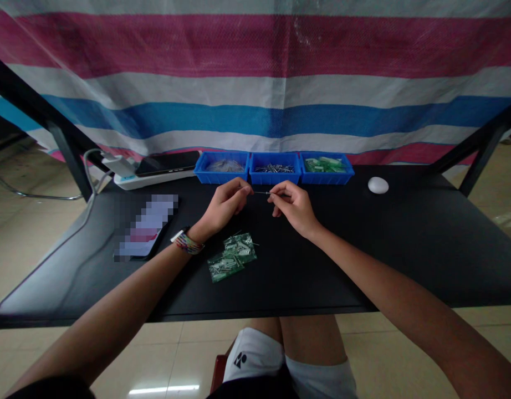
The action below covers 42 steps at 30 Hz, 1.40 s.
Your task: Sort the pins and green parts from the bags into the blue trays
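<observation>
Black logo (239,360) on white shorts (261,344), no legible lettering

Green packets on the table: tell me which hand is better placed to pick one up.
Left, probably. The left hand sits nearest the green packets; the right hand is farther. Both pinch a thin pin.

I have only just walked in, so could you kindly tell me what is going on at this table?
A seated person pinches a thin metal pin between the fingertips of the left hand and the right hand, over the black table. Behind the hands stand three blue bins: the left bin with pale parts, the middle bin with metal pins, the right bin with green pieces. A green pile lies near the left wrist.
</observation>
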Each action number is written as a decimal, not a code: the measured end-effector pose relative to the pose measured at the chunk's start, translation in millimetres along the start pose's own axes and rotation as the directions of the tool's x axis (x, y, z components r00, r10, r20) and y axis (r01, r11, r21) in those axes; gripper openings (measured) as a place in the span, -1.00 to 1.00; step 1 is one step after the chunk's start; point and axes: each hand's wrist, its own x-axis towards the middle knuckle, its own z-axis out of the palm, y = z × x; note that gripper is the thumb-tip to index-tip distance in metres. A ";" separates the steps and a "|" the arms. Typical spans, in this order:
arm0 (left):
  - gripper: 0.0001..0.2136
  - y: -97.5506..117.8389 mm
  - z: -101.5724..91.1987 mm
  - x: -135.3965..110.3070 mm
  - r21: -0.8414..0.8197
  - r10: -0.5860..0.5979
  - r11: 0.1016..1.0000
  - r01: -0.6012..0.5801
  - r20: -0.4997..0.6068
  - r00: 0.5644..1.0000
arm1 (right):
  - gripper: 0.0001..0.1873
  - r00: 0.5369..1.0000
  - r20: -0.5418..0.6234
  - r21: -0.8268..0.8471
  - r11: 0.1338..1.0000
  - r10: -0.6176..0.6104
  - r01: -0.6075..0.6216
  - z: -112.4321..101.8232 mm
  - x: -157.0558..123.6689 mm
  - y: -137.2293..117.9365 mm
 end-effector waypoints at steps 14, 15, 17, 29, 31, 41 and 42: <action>-0.71 6.2 1.1 -3.4 0.076 -0.023 0.997 0.020 0.037 0.999 | -0.68 1.000 -0.008 0.005 1.000 0.012 -0.012 1.0 -0.9 0.3; -0.72 6.5 0.9 -3.3 0.074 -0.016 0.997 0.014 0.021 1.000 | -0.67 1.000 0.001 0.009 1.000 0.020 -0.020 0.8 -0.8 0.3; -0.73 7.3 0.6 -3.0 0.077 -0.002 0.997 0.003 -0.010 1.000 | -0.67 0.999 0.021 0.006 0.999 0.036 -0.036 0.1 -0.9 -0.4; -0.86 4.6 3.1 -2.4 0.136 0.056 0.990 -0.045 -0.077 0.995 | -0.75 0.988 0.156 -0.154 0.988 0.015 0.009 -1.6 -3.2 -7.5; -0.89 1.6 1.7 -2.0 0.151 0.042 0.988 -0.030 -0.081 0.996 | -0.89 0.971 0.229 -0.322 0.935 -0.074 0.147 1.1 -8.4 -10.3; -0.92 -2.3 2.4 -1.7 0.162 0.001 0.987 0.001 -0.009 1.000 | -0.90 0.845 0.496 -0.648 0.562 -0.201 0.514 7.6 -18.6 -11.9; -0.93 -2.7 2.1 -1.5 0.163 0.001 0.987 0.001 -0.010 1.000 | -0.88 0.839 0.501 -0.643 0.558 -0.211 0.524 7.2 -18.4 -13.1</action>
